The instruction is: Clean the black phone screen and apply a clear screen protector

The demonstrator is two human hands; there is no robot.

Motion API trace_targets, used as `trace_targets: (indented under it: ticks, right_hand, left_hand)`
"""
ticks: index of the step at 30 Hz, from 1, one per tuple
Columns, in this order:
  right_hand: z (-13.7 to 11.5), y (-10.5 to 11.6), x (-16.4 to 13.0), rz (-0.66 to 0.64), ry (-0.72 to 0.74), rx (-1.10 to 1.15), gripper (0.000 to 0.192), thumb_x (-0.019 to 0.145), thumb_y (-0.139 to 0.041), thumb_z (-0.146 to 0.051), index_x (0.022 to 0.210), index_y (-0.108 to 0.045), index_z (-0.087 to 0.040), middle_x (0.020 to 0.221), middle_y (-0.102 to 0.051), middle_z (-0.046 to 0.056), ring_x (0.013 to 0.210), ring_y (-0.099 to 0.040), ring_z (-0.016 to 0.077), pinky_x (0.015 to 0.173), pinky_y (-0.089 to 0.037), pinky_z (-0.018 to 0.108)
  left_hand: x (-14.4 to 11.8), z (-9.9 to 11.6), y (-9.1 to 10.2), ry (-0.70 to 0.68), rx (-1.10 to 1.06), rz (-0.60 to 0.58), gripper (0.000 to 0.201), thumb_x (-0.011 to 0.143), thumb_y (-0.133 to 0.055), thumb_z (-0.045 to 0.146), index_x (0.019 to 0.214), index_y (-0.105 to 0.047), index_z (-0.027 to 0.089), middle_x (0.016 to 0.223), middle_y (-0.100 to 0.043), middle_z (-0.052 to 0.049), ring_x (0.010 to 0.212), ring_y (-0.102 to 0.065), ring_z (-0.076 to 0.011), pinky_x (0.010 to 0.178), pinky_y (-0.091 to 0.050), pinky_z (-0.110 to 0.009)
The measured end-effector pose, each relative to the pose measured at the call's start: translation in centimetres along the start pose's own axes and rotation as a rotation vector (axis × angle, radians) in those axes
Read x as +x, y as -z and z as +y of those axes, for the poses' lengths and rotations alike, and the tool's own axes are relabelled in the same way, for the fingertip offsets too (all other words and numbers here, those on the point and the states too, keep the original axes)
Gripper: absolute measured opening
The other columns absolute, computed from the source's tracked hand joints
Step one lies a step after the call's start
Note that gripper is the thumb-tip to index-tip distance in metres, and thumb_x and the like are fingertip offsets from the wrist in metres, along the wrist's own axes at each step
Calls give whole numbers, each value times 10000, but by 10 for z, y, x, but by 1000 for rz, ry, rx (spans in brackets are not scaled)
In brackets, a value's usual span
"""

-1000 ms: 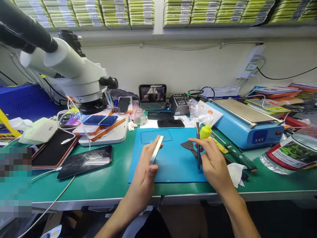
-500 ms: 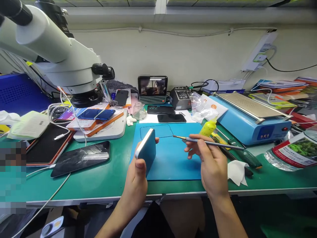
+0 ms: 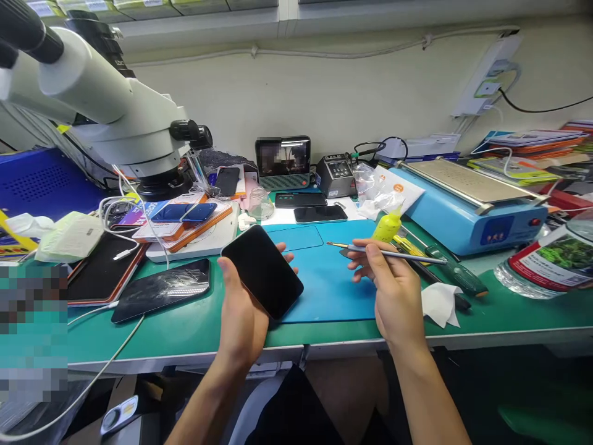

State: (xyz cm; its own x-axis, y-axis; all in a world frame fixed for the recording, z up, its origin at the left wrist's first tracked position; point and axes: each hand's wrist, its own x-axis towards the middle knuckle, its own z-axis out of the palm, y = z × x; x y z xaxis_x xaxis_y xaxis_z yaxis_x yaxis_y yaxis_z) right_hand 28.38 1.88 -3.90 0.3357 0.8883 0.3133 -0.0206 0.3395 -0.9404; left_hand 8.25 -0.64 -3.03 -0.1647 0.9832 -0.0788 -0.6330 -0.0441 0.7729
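- Smartphone (image 3: pixel 262 271), dark glass up, gripped by its edges in the left hand (image 3: pixel 241 309): thin, rigid, slippery and likely fragile.
- Right hand (image 3: pixel 393 293) pinches a slim screwdriver (image 3: pixel 389 252), light and stiff, tip aimed toward the phone.

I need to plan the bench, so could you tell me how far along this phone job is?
Early on: the left hand holds the phone, dark screen up and unopened. The right hand holds a thin tool above the blue mat, apart from the phone. Any opening is not yet done.

Wall (image 3: pixel 324 93): plain, pale, with a thin wire along it
Table (image 3: pixel 185 334): green top, white edge
Shelf (image 3: pixel 287 15): up high
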Motion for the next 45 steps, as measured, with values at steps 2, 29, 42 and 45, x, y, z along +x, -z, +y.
trace_targets:
  ticks: [2,29,42,45]
  right_hand:
    - [1,1,1,5,-13,16,292,997,-725,-495,1067,-818,-226,928,-781,64,746,-697,164,559,-547,243]
    - [-40,-31,-127,153,608,-216,334,1019,-604,-41,1284,-742,-190,1078,-809,56,880,-798,196,711,-683,339]
    - [-39,-48,-131,53,734,-344,350,991,-638,13,1304,-706,-127,1141,-812,78,1052,-803,203,862,-693,317]
    - [-38,-49,-133,89,698,-368,368,990,-655,-11,1323,-705,-157,1147,-813,71,1037,-808,209,871,-686,329]
  left_hand:
    - [1,12,-4,127,-115,5,707,1042,-423,786,1477,-660,281,1478,-713,-123,1357,-697,-351,1090,-620,-561]
    - [1,7,-6,299,-460,47,522,1063,-485,682,986,-691,209,977,-677,-85,846,-762,-202,710,-697,-343]
    - [0,4,0,281,-463,-7,463,1009,-628,676,1058,-695,221,938,-651,-48,833,-752,-205,736,-693,-374]
    - [-1,4,1,279,-458,-24,452,995,-656,675,1062,-686,228,955,-657,-40,848,-753,-198,765,-690,-380]
